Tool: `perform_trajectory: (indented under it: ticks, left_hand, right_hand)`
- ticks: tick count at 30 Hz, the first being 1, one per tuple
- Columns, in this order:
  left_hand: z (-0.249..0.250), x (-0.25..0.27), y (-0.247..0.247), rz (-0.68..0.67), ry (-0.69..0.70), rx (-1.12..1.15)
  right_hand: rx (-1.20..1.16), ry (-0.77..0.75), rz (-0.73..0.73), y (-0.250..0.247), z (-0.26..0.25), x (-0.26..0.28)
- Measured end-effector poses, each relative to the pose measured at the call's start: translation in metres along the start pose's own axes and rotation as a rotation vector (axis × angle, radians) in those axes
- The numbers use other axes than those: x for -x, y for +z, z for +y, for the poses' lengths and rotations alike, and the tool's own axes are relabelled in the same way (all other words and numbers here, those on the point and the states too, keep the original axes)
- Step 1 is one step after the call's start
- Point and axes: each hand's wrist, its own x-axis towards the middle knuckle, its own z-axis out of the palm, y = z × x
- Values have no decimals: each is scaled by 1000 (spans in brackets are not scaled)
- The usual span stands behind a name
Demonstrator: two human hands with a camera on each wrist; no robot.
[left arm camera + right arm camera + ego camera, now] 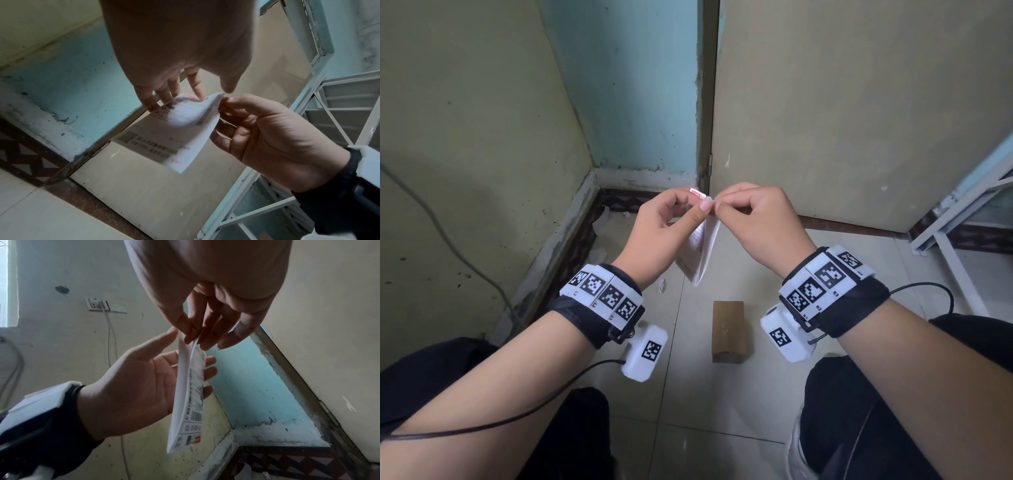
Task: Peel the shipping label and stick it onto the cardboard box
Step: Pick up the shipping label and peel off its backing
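The shipping label (700, 246) hangs in the air between both hands, printed side toward the left hand. My left hand (698, 202) holds its upper part, thumb in front and fingers behind. My right hand (717, 204) pinches the top corner. In the right wrist view the label (190, 394) splits at the top into a white backing and a printed layer, with the right hand's fingertips (193, 339) on that corner. The left wrist view shows the label (176, 129) blurred. A small brown cardboard box (727, 330) stands on the floor below, between my knees.
A tiled floor (756, 394) runs to a wall corner (599, 168) and a closed beige door (842, 120). A white metal frame (955, 240) leans at the right. Paper scraps (661, 285) lie by the left wall. A cable (448, 246) hangs down that wall.
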Motion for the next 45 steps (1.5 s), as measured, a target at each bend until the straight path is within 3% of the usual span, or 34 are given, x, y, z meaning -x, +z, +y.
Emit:
perform_trajectory:
  ticks: [24, 28, 32, 38, 45]
  left_hand:
    - [-3, -2, -3, 117, -30, -7]
    - [-6, -4, -2, 133, -39, -42]
    - [-10, -4, -1, 156, -36, -107]
    - [-9, -3, -1, 180, -51, -111]
    - [-9, -2, 1, 170, -59, -134]
  right_hand:
    - [181, -49, 116, -5, 2, -2]
    - [117, -115, 157, -4, -1, 0]
    - [151, -221, 95, -2, -3, 3]
    - [284, -198, 34, 2, 4, 4]
    - [353, -191, 69, 2, 8, 1]
